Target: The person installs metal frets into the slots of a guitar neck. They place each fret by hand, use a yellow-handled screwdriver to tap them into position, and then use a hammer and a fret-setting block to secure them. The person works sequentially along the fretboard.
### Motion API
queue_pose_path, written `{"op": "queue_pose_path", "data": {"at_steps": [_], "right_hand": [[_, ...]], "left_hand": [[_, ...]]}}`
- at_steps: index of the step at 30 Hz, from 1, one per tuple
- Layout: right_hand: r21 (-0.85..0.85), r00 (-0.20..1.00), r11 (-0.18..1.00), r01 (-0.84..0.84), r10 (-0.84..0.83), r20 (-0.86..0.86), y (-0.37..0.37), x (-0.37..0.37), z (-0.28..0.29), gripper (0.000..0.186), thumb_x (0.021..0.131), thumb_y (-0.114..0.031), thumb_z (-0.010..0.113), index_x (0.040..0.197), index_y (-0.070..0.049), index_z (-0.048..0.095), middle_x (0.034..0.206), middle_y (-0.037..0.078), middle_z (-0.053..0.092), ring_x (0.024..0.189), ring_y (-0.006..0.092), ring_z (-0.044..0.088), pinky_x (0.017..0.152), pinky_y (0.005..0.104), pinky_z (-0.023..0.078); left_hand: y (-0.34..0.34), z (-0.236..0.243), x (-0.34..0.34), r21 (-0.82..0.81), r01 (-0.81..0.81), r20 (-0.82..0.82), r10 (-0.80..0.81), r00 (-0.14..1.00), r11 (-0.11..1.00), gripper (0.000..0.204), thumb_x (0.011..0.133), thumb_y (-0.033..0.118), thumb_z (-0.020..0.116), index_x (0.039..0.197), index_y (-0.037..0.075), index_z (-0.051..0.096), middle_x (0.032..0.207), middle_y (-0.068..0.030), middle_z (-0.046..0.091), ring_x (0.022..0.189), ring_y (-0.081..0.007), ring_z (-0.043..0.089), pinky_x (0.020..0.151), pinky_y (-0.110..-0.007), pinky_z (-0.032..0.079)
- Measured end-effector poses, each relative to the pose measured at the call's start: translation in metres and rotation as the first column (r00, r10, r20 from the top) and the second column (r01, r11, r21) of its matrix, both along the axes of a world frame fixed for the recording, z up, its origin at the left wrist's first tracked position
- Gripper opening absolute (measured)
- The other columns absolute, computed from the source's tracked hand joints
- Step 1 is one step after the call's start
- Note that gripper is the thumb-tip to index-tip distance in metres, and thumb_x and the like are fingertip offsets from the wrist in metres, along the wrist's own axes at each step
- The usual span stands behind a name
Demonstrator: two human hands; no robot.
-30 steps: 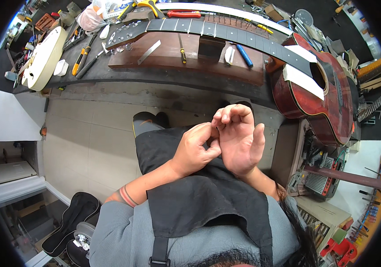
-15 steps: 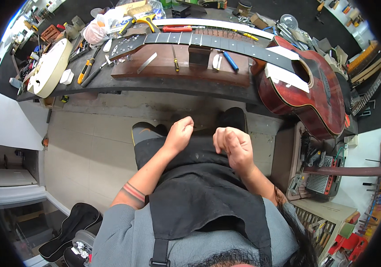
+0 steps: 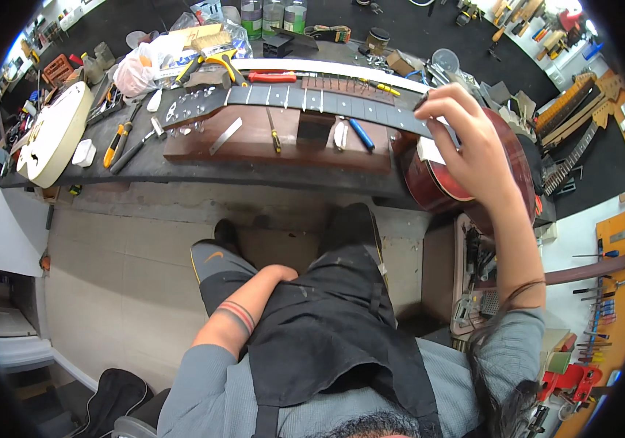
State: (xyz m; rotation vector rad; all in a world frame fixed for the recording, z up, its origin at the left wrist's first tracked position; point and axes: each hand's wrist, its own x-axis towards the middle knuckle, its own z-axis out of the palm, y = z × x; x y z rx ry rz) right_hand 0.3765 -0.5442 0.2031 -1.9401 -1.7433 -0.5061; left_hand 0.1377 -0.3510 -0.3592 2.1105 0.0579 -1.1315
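Arching over the guitar (image 3: 423, 182), the right hand (image 3: 467, 142) is half open, its fingers bent and spread toward the upper end of the neck (image 3: 331, 103). A small dark patch shows by the fingertips; whether it is something held, and whether the fingers touch the strings or neck, I cannot tell. The left hand (image 3: 283, 273) lies low at the lap against the black apron (image 3: 320, 314), its fingers mostly hidden, so how far they are closed and whether they grip anything cannot be told.

The guitar lies face up along the counter (image 3: 144, 169), body to the right, neck running left above a brown block (image 3: 254, 142). White paper (image 3: 430, 151) covers part of the body just beside the right hand. On the block lie a metal strip (image 3: 225, 136), a screwdriver (image 3: 274, 133) and a blue tool (image 3: 361, 134).

The step in hand looks like a one-handed reach at the neck's body end. From here, I judge, the move calls for careful placing of the fingertips, without knocking the paper or pressing on the neck.
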Motion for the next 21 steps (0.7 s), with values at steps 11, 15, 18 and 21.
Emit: {"op": "queue_pose_path", "data": {"at_steps": [11, 15, 18, 21], "right_hand": [[-0.505, 0.998, 0.863, 0.018, -0.045, -0.042, 0.202, 0.185, -0.067, 0.019, 0.1, -0.014, 0.076, 0.116, -0.005, 0.072, 0.118, 0.013, 0.07, 0.119, 0.0373, 0.068, 0.103, 0.0482, 0.055], [-0.631, 0.981, 0.774, -0.057, -0.075, -0.181, 0.242, 0.225, -0.077, 0.017, 0.101, -0.015, 0.073, 0.115, -0.005, 0.074, 0.117, 0.013, 0.074, 0.115, 0.0374, 0.071, 0.1, 0.0493, 0.056], [-0.688, 0.963, 0.725, 0.015, -0.195, -0.185, 0.233, 0.253, -0.07, 0.023, 0.101, -0.017, 0.071, 0.119, -0.006, 0.077, 0.121, 0.015, 0.077, 0.115, 0.0383, 0.073, 0.099, 0.0504, 0.058], [-0.715, 0.955, 0.699, -0.012, -0.205, -0.216, 0.209, 0.269, -0.061, 0.024, 0.1, -0.02, 0.073, 0.119, -0.006, 0.078, 0.121, 0.016, 0.077, 0.115, 0.0387, 0.073, 0.099, 0.05, 0.058]], "left_hand": [[-0.007, -0.037, 0.035, -0.254, 0.089, -0.306, -0.168, 0.937, 0.963, 0.052, 0.101, 0.034, 0.069, 0.14, 0.0, 0.076, 0.148, -0.0229, 0.074, 0.133, -0.0365, 0.072, 0.115, -0.044, 0.052], [0.008, -0.029, 0.06, -0.228, 0.103, -0.264, -0.164, 0.951, 0.968, 0.052, 0.102, 0.033, 0.068, 0.142, 0.0, 0.075, 0.148, -0.0233, 0.073, 0.134, -0.0373, 0.071, 0.116, -0.044, 0.052], [0.021, -0.017, 0.075, -0.185, 0.118, -0.194, -0.154, 0.969, 0.976, 0.052, 0.103, 0.033, 0.067, 0.143, 0.0, 0.074, 0.147, -0.0236, 0.073, 0.134, -0.0379, 0.071, 0.116, -0.045, 0.052], [0.04, -0.01, 0.092, -0.102, 0.108, -0.084, -0.117, 0.99, 0.989, 0.052, 0.103, 0.033, 0.067, 0.143, 0.001, 0.074, 0.147, -0.0239, 0.073, 0.134, -0.0385, 0.07, 0.116, -0.045, 0.052]]}}
